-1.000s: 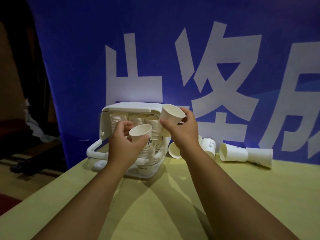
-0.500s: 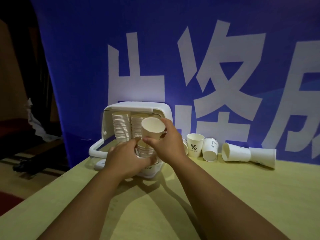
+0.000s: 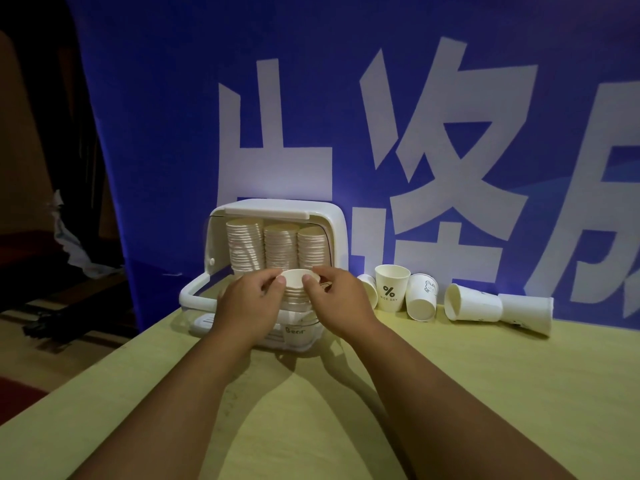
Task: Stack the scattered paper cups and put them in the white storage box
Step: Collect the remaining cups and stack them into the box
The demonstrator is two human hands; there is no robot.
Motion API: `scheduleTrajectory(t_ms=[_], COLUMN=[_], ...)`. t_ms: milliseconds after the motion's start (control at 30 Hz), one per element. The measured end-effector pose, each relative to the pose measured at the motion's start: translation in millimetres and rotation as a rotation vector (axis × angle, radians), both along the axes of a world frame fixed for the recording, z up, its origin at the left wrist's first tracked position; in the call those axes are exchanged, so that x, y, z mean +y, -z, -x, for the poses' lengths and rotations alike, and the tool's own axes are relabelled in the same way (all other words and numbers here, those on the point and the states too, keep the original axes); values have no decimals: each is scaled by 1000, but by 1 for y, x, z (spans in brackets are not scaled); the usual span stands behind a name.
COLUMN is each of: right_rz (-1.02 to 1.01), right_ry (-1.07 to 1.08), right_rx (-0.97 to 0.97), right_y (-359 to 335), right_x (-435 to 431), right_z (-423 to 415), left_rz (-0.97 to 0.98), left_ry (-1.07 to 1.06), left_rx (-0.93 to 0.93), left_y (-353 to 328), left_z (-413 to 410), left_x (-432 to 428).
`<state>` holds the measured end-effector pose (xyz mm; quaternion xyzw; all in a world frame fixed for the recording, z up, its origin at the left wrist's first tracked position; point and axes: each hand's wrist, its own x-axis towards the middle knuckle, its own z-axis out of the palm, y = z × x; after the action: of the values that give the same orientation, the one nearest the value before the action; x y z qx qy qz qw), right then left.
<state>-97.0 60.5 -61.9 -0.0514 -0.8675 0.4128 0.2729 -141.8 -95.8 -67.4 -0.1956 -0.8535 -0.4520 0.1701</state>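
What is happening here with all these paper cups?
A person holds a short stack of cups between the left hand and the right hand, at the open front of the white storage box. Three tall stacks stand inside it. On the table beside it, one printed cup stands upright; other cups lean or lie, not yet collected.

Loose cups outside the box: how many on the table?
5, all right of the white storage box: half-hidden cup behind the right hand, upright % cup, tilted cup, sideways cup, far-right sideways cup. Others may be hidden.
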Motion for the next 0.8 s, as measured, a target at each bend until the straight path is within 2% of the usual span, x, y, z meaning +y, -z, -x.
scheduleTrajectory(t_ms=[233, 367, 433, 800], right_rz=[16, 145, 165, 29], right_ry=[-5, 46, 117, 372], right_rx=[-12, 72, 120, 62], right_y=[3, -5, -8, -5], right_x=[0, 8, 18, 121], right_z=[1, -11, -23, -162], left_rz=[47, -72, -129, -81], left_ry=[-33, -96, -83, 219], left_rx=[40, 250, 296, 44], left_y=[4, -3, -8, -12], left_z=[3, -10, -25, -113], left_x=[2, 6, 14, 120])
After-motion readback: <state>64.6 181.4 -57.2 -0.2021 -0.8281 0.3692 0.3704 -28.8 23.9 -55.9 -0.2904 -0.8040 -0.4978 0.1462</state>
